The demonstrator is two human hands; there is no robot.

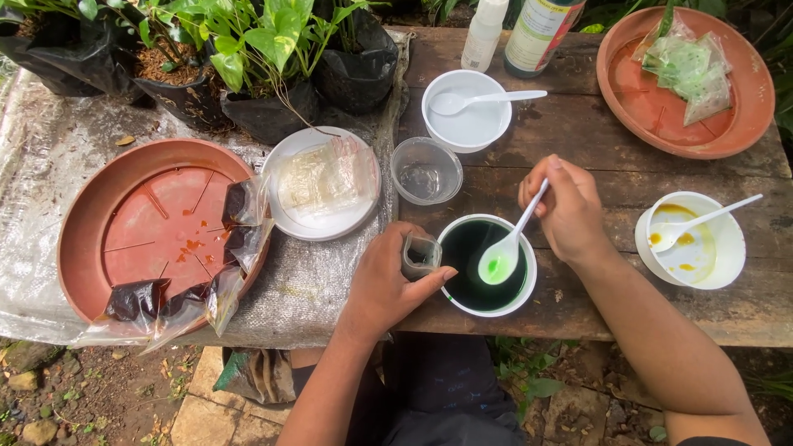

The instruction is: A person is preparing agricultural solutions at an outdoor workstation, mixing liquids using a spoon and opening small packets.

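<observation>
— Where's the green liquid?
— In the white bowl (pixel 487 264) at six o'clock; right hand (pixel 570 211) pinches the spoon (pixel 504 258).
— And the left hand (pixel 384 285)?
— Grips the small bag (pixel 420 254) open — pour slowly, keep the mouth over the bowl.

From my remote seat I see a weathered wooden table (pixel 595 149) outdoors in daylight, plastic sheeting (pixel 49 157) at nine o'clock, stony soil (pixel 91 396) toward seven o'clock, leafy potted plants (pixel 248 41) at eleven.

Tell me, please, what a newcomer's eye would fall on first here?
The white bowl of dark green liquid at the table's front edge, where the right hand holds a white spoon with bright green liquid. Beside it, the left hand pinches a small clear bag.
</observation>
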